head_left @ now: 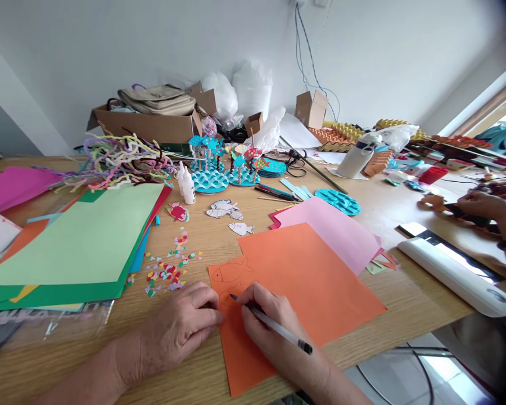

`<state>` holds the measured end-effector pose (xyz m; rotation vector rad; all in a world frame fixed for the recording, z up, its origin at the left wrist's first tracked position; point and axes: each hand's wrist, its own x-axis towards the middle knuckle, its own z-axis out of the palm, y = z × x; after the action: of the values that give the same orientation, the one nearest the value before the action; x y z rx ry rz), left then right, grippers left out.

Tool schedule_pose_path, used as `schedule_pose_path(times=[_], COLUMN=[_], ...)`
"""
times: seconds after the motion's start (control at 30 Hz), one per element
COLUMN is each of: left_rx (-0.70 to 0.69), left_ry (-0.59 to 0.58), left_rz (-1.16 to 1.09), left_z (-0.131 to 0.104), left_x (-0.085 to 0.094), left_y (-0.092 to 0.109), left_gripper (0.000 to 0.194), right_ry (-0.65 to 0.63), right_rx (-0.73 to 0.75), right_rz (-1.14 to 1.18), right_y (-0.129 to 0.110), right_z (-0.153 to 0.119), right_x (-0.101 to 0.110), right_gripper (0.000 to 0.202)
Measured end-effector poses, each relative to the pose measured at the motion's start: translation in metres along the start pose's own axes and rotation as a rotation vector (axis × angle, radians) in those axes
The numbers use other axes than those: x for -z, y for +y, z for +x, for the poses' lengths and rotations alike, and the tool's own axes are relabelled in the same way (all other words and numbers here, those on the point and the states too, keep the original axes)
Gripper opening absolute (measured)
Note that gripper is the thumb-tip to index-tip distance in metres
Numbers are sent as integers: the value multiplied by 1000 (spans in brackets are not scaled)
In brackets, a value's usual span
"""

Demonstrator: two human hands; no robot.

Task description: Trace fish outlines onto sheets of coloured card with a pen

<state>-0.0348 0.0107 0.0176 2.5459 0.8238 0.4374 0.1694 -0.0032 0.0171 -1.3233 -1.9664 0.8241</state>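
Note:
My right hand point(270, 315) is closed round a black-and-clear pen point(278, 327). The pen's tip touches an orange sheet of paper point(307, 275) near its left edge. A pencil-thin fish outline point(233, 271) shows on the sheet, and a second, partial curve lies at the pen tip. My left hand point(189, 320) rests loosely curled, its fingertips at the sheet's left edge, with nothing visible in it. Beyond it lie scattered paper confetti bits point(166, 275), white paper fish cutouts point(223, 209) and a red decorated fish point(177, 211).
Stacked coloured paper point(80, 236) covers the left side. Glue bottles point(188, 185), fish-topped blue crafts point(208, 169) and tangled pipe cleaners point(122, 160) stand behind. Pink paper point(326, 230) lies partly under the orange sheet. At right are a white laminator-like device point(455, 275) and another person's hand point(484, 205).

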Motion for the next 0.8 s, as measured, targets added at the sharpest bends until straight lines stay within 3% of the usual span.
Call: schedule_pose_path(times=[0.8], left_rx=[6], left_ry=[16], left_rz=[-33], left_z=[0], left_x=[-1], left_y=[0], left_gripper=[23], right_ry=[-22], right_rx=[-69], right_rz=[71], right_y=[2], right_z=[-1], right_x=[2], right_gripper=[11])
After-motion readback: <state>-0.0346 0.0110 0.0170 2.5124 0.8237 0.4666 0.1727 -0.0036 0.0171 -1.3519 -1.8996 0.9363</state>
